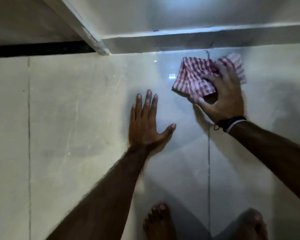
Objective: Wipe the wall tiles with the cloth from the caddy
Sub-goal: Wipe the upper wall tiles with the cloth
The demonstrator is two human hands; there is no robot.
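A red-and-white striped cloth (194,78) is pressed against the glossy cream tiles (80,108), just under a white ledge. My right hand (223,99) grips the crumpled cloth, fingers curled over it, a dark band on the wrist. My left hand (145,123) lies flat on the tile to the left of the cloth, fingers spread, holding nothing. The caddy is out of view.
A white ledge (197,40) runs across above the cloth. A white frame edge (87,33) slants in from the upper left, with a dark strip (38,49) beside it. Grout lines cross the tiles. My bare feet (159,222) show at the bottom.
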